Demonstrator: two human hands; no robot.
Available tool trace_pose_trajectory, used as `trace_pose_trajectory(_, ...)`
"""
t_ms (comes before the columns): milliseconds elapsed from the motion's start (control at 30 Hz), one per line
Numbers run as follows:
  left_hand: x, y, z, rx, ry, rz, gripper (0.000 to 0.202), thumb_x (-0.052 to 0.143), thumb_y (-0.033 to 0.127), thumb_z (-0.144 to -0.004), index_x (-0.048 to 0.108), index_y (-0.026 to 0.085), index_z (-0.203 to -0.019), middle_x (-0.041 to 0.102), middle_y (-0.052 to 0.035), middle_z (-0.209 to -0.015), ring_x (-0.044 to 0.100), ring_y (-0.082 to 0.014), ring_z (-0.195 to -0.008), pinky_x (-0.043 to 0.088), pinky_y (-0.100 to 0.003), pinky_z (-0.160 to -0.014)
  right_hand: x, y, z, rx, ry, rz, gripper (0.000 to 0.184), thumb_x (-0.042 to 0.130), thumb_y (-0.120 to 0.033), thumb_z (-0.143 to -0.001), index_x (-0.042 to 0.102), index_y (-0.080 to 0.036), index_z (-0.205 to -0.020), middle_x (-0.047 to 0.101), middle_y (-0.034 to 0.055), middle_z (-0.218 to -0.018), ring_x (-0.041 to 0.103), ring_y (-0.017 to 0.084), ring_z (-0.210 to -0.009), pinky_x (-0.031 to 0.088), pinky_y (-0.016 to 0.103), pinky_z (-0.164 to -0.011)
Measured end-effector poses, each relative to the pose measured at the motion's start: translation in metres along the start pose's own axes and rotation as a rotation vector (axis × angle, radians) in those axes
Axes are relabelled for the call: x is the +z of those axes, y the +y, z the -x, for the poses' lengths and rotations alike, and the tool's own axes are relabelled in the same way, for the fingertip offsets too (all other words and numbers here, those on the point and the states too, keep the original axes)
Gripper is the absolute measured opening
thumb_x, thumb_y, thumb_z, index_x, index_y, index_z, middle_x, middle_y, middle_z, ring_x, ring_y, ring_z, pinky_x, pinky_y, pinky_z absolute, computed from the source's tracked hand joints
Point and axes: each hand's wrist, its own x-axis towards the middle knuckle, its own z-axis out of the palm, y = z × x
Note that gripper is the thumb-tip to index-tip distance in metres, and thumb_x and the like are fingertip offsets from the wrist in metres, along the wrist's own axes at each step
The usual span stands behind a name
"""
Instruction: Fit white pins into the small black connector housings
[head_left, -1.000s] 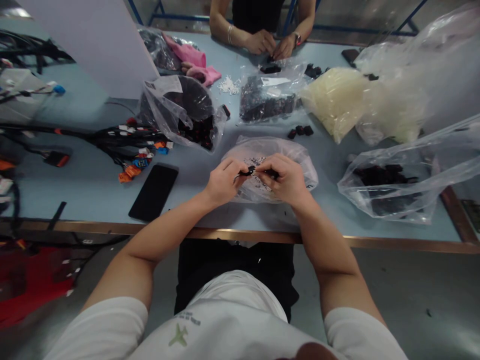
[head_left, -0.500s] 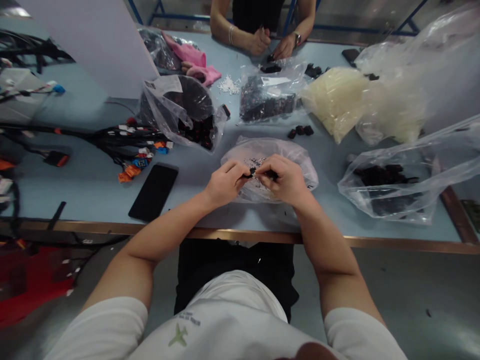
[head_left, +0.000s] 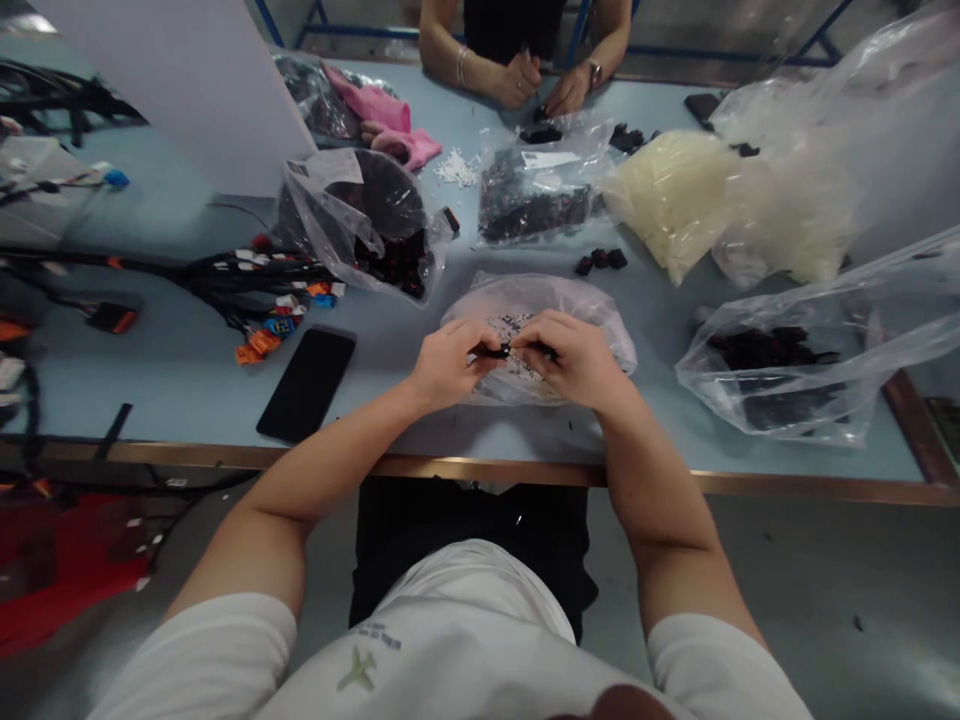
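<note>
Near the front edge of the desk (head_left: 487,435), the left hand (head_left: 450,360) pinches one black connector (head_left: 495,352) above one translucent bag (head_left: 600,305). The right hand (head_left: 571,352) has thumb and forefinger closed beside it, apparently on one tiny piece (head_left: 511,348). Three loose black blocks (head_left: 599,259) lie beyond the bag.

Black part (head_left: 496,351), milky-white bag (head_left: 577,295), pale-blue tabletop (head_left: 405,425), pink glove (head_left: 381,108)
</note>
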Motion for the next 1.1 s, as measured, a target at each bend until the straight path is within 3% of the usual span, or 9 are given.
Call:
trace_pose_trajectory(600, 0.001, 0.001, -0.001, -0.147, -0.034, 0.111, 0.022, 0.082, 0.040, -0.093, 0.070, 0.022, -0.091, 0.075, 0.0000, -0.086, 0.068, -0.0143, -0.077, 0.055, -0.025, -0.071, 0.006, 0.000, 0.006, -0.009, 0.008, 0.162, 0.013, 0.063, -0.015, -0.096, 0.066, -0.028, -0.097, 0.069, 0.0024, -0.087, 0.065, 0.021, -0.083, 0.056, 0.035, -0.074)
trace_pose_trajectory(767, -0.001, 0.004, -0.003, -0.178, -0.021, 0.172, 0.021, 0.085, 0.036, -0.090, 0.070, 0.021, -0.091, 0.075, 0.0005, -0.085, 0.068, -0.0135, -0.076, 0.056, -0.024, -0.070, 0.006, -0.003, 0.005, -0.028, -0.021, 0.169, 0.015, 0.058, -0.018, -0.101, 0.069, -0.027, -0.100, 0.071, 0.0048, -0.091, 0.066, 0.022, -0.086, 0.057, 0.038, -0.077)
trace_pose_trajectory(967, 0.001, 0.008, -0.003, -0.352, 0.020, 0.286, 0.026, 0.090, 0.034, -0.083, 0.068, 0.020, -0.088, 0.072, 0.0018, -0.080, 0.064, -0.0116, -0.068, 0.053, -0.024, -0.064, 0.009, -0.004, 0.006, -0.124, 0.015, 0.282, 0.020, 0.055, -0.025, -0.107, 0.074, -0.026, -0.114, 0.077, 0.0087, -0.103, 0.068, 0.023, -0.090, 0.056, 0.037, -0.073)
trace_pose_trajectory(1100, 0.001, 0.010, -0.003, -0.409, 0.070, 0.329, 0.025, 0.089, 0.030, -0.080, 0.068, 0.020, -0.088, 0.072, 0.0020, -0.079, 0.064, -0.0115, -0.066, 0.052, -0.024, -0.062, 0.021, -0.007, 0.007, -0.095, 0.032, 0.301, 0.018, 0.058, -0.029, -0.105, 0.074, -0.027, -0.113, 0.077, 0.0082, -0.097, 0.068, 0.024, -0.086, 0.056, 0.040, -0.073)
